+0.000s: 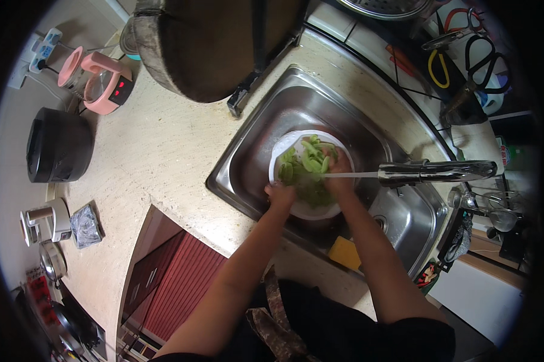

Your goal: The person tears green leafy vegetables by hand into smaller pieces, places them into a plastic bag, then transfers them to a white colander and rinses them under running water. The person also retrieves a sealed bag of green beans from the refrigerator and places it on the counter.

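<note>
A white bowl [278,149] stands in the larger basin of a stainless steel sink [253,122]. Cut green vegetable pieces [315,156] lie in its water. My left hand [282,195] grips the near left rim of the bowl. My right hand [338,165] is inside the bowl at the right, against the vegetable pieces; its fingertips are partly hidden among them. From the chrome faucet [435,173], a stream of water [353,175] runs leftward in the view into the bowl, passing over my right wrist.
A yellow sponge [344,253] lies on the sink's near edge beside my right forearm. The smaller basin [405,221] is at the right. A large dark container [208,50] stands behind the sink. Leftward on the counter [172,149] are a pink appliance [104,86] and a black appliance [61,145].
</note>
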Motion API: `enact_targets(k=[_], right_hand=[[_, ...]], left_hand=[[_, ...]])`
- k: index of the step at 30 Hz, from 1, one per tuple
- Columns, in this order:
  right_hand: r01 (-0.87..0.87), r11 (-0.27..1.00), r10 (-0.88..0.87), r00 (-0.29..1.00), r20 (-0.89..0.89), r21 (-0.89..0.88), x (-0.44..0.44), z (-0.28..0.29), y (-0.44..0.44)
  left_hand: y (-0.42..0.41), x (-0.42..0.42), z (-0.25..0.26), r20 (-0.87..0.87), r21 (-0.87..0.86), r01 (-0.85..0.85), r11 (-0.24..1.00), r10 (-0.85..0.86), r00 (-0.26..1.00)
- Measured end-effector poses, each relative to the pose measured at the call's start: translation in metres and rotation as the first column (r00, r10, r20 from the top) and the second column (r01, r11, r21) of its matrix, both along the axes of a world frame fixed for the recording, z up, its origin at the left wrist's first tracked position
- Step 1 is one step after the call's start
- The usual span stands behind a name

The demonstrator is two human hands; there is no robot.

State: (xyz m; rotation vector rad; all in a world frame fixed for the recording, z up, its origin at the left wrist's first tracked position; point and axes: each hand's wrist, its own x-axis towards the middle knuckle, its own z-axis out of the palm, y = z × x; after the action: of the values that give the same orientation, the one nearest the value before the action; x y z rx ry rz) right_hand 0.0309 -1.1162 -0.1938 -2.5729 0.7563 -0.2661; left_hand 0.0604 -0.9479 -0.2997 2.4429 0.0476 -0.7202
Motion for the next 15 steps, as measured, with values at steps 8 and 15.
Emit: enact_targets(k=[8, 15], right_hand=[[-0.537, 0.827, 0.561, 0.767, -0.311, 0.168, 0.017, 0.013, 0.019], [-0.358, 0.931, 0.291, 0.837, -0.463, -0.063, 0.035, -0.053, 0.056]], left_hand=[[0.010, 0.014, 0.085, -0.257, -0.194, -0.207, 0.959, 0.154, 0.954], [0.012, 0.014, 0.067, -0.206, -0.174, -0.087, 0.981, 0.050, 0.977]])
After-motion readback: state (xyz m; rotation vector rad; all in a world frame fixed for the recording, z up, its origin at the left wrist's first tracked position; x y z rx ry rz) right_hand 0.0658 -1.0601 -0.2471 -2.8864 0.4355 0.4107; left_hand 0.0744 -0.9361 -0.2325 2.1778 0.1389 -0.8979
